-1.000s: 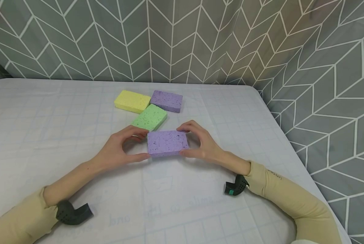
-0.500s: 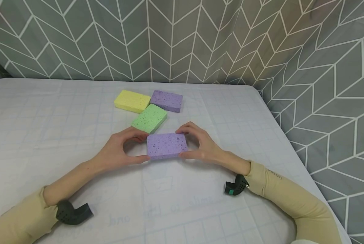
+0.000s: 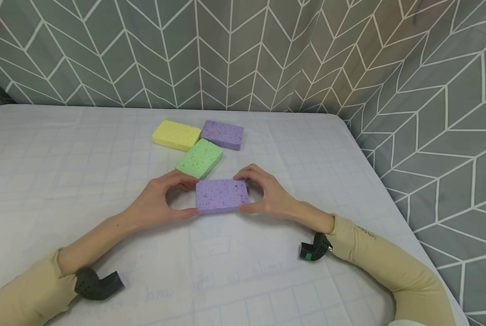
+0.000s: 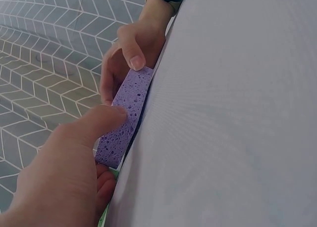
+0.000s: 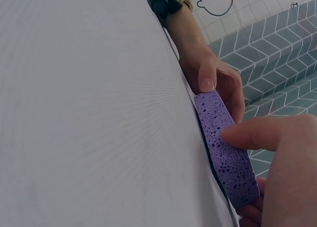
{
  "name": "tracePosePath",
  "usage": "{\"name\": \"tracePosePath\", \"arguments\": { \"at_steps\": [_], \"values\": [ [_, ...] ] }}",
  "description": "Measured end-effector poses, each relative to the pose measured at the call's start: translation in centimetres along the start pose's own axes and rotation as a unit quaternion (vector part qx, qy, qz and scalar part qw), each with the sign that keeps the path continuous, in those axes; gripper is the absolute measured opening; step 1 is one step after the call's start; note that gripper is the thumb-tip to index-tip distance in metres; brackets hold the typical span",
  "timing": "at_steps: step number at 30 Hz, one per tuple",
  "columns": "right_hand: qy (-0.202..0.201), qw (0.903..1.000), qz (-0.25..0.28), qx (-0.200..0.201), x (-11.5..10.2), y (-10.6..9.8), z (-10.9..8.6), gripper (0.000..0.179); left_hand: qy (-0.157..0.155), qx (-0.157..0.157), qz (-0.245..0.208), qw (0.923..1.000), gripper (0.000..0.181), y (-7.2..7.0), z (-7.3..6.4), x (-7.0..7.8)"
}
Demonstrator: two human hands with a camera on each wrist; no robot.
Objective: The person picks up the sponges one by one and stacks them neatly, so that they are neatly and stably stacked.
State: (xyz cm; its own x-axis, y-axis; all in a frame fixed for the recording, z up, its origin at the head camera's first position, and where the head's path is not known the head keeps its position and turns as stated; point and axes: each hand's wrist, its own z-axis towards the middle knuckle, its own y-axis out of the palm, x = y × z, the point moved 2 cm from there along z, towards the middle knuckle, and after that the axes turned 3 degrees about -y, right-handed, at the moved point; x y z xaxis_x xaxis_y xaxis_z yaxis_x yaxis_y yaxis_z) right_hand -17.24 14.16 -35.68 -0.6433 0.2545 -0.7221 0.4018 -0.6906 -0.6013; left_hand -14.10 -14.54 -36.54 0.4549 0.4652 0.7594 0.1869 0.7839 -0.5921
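A light purple sponge (image 3: 221,196) with dark pores lies flat between both hands, close over the white table in the head view. My left hand (image 3: 157,199) pinches its left end, thumb on the near side and fingers at the far corner. At the other end my right hand (image 3: 269,192) grips it the same way. Both thumbs press the sponge's long near side in the left wrist view, where the sponge (image 4: 124,115) shows edge-on. Just beyond it a green sponge (image 3: 199,158) lies slanted, its near corner by my left fingertips.
Behind the green sponge lie a yellow sponge (image 3: 176,135) and a second, darker purple sponge (image 3: 222,134), close together. A white cloth with faint printing covers the table (image 3: 84,158). A grey patterned curtain (image 3: 214,54) hangs along its back and right edges.
The held purple sponge has come slightly toward me and lower, exposing more of the green sponge. My right hand has shifted a little left. The other sponges stay put.
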Motion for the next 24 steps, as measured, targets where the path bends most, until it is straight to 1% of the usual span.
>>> {"name": "tracePosePath", "arguments": {
  "at_steps": [5, 13, 19, 24],
  "values": [
    [0.004, 1.0, -0.005, -0.002, 0.03, 0.03, 0.05, 0.061, -0.001, 0.001, 0.006, 1.0, 0.06, 0.02, 0.03, -0.03],
    [0.013, 0.9998, -0.018, -0.004, 0.28, 0.05, 0.04, 0.062, 0.012, 0.003, 0.019, 0.9997, 0.057, -0.02, 0.06, -0.03],
    [0.016, 0.9997, -0.015, -0.007, 0.42, 0.08, 0.07, 0.062, 0.018, 0.002, 0.03, 0.9994, 0.058, -0.02, 0.15, 0.03],
    [0.015, 0.9998, -0.013, -0.009, 0.39, 0.09, 0.13, 0.061, 0.029, 0.006, 0.039, 0.9988, 0.058, -0.06, 0.17, -0.08]
  ]
}}
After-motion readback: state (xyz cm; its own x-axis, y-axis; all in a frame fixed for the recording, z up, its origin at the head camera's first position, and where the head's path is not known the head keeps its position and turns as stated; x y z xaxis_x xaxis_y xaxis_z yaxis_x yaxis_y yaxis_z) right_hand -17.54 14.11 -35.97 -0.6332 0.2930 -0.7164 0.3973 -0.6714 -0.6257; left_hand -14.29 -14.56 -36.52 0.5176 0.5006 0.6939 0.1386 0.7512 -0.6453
